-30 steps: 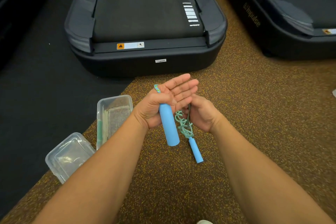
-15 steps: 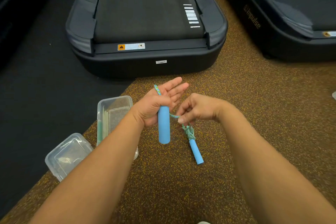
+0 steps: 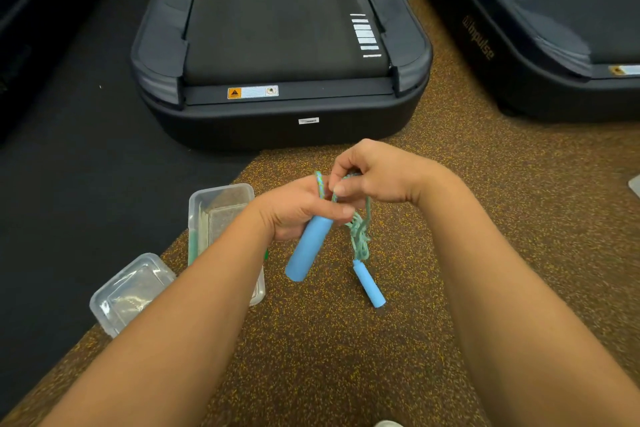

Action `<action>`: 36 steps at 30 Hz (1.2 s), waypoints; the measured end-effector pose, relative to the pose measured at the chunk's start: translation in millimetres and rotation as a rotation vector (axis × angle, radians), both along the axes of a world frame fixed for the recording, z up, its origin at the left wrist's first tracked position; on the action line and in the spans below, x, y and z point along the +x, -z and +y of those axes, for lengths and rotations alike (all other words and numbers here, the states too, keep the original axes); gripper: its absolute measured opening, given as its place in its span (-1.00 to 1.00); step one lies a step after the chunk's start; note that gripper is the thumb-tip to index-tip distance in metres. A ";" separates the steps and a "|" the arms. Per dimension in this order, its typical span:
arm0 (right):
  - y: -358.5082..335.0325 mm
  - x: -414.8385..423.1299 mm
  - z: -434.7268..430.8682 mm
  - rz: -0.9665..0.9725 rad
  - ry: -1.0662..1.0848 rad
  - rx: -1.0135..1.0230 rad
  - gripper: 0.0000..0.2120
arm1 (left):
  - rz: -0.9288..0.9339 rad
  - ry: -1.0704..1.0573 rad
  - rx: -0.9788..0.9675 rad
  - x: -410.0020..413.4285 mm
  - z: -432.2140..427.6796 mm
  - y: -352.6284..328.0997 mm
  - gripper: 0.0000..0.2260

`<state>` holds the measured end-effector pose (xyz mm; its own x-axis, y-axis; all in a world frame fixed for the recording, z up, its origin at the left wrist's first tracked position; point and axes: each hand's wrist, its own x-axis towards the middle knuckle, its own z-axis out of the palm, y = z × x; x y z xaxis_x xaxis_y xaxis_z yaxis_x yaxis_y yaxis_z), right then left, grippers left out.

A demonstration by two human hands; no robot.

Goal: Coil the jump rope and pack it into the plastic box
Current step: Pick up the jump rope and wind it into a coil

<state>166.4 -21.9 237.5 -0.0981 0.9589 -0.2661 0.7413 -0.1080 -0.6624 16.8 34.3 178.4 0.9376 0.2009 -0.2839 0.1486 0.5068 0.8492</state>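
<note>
Person's 2 forearms, left forearm (image 3: 180, 329) & right forearm (image 3: 502, 288), are showing bare, uncovered to btm edge. The left hand (image 3: 294, 208) & right hand (image 3: 377, 177) are going bare too. Pale rounded shoe toe (image 3: 388, 424) is peeking in at btm.

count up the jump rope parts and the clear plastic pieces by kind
blue handles: 2 (held handle, second handle)
green rope: 1
clear plastic: 2 (box, lid)
total: 5
</note>
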 end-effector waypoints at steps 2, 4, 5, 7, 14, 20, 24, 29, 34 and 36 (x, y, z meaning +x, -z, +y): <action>-7.1 -2.9 -1.3 0.027 0.006 0.033 -0.95 | 0.068 -0.022 -0.014 2.1 -4.5 0.4 -0.72; -7.0 -2.8 -1.6 0.086 0.022 0.070 -0.89 | 0.116 -0.068 -0.091 4.5 -9.4 0.3 -0.71; -4.9 -1.7 -1.2 0.124 0.041 0.094 -0.86 | 0.138 -0.067 -0.096 5.2 -9.8 0.2 -0.70; -0.7 1.2 -2.1 0.222 0.074 0.130 -0.80 | 0.172 -0.005 -0.071 4.4 -10.1 -3.2 -0.69; 18.8 11.1 -6.9 0.568 0.173 0.111 -0.85 | 0.000 0.247 -0.097 -1.1 -5.7 -13.6 -0.60; 54.8 8.3 -23.1 0.789 0.275 -0.066 -0.79 | -0.305 0.126 -0.250 3.6 -4.7 -18.0 -0.44; 64.1 1.0 -24.4 0.753 0.272 -0.156 -0.87 | -0.312 -0.107 -0.287 7.9 -3.5 -17.7 -0.49; 51.3 8.1 -24.0 0.670 0.177 -0.332 -0.80 | -0.210 -0.244 -0.280 7.6 -2.1 -13.3 -0.35; 30.4 13.8 -21.8 0.476 0.076 -0.410 -0.67 | -0.078 -0.308 -0.225 6.0 -0.6 -11.7 -0.29; 17.7 13.1 -19.0 0.384 0.030 -0.413 -0.77 | -0.014 -0.270 -0.193 7.7 -4.1 -11.8 -0.26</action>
